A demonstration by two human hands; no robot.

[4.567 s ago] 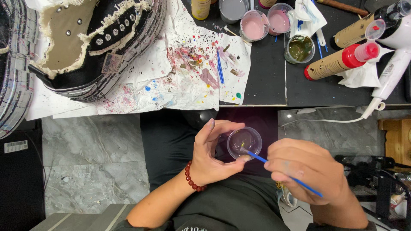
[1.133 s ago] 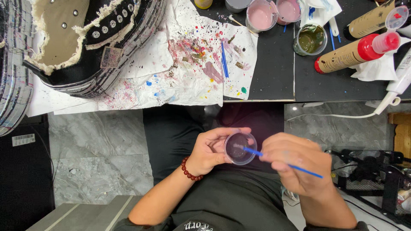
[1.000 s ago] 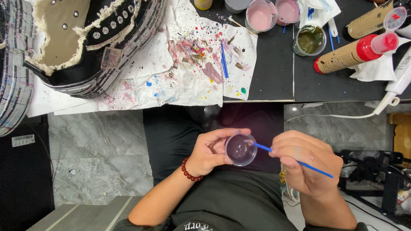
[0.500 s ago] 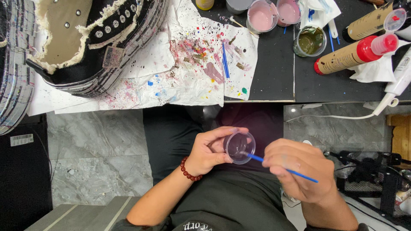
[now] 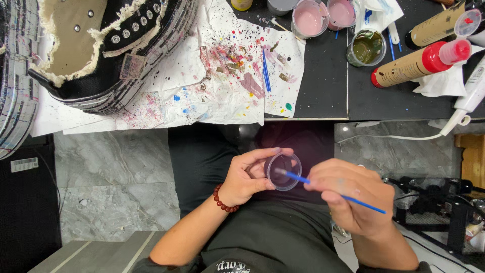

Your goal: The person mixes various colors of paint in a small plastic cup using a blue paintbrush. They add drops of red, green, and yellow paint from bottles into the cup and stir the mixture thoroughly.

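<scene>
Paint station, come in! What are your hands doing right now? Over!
Left hand grips small clear cup over the lap. Right hand holds thin blue brush, tip inside cup. Nothing between them.

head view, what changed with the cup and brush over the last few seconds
The right hand shifted the blue brush slightly, its tip staying inside the clear cup. The left hand kept holding the cup. Nothing was let go; the shoe and spattered paper stayed put.
</scene>
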